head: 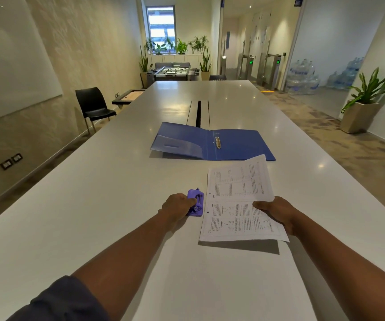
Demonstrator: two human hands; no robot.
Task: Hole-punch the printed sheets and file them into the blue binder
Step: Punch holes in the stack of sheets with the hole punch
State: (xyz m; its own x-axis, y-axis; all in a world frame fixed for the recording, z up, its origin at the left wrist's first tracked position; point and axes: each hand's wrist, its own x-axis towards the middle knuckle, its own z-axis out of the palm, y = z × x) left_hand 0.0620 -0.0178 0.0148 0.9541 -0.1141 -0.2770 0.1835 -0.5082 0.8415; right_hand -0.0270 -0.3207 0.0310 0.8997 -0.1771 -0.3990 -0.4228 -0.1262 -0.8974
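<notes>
Two bare forearms, dark blue-grey sleeve (pixel 64 300) on left arm

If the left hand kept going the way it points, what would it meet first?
The left hand already touches the purple hole punch. Beyond that, probably the printed sheets' left edge, though depth is unclear.

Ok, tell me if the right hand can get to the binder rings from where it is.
Probably yes. The right hand holds the sheets at their right edge, and the open binder lies just beyond them, rings exposed. Only bare table lies between; the hand would have to carry or drop the sheets.
</notes>
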